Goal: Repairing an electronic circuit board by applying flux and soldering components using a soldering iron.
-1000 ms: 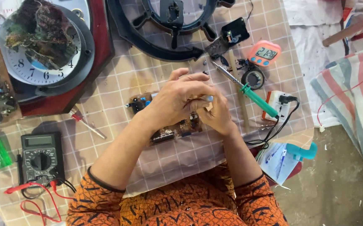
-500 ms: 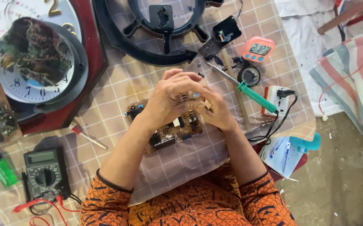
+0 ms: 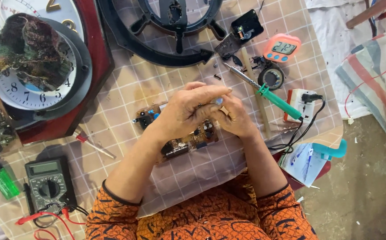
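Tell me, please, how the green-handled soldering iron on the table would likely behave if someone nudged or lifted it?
The soldering iron has a round handle, so a nudge would probably roll it. Its black cord runs to the socket block and would likely tug back when lifted. It looks stiff and fairly light, with the bare metal tip best avoided.

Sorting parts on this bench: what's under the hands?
A brown circuit board lies on the checked cloth under the left hand and right hand. Its middle is covered.

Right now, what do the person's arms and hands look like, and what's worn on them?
Both hands, left and right, are bare: no gloves. The forearms are uncovered; orange sleeves with a dark pattern and dark cuffs end near the elbows. I can't make out any rings or watch.
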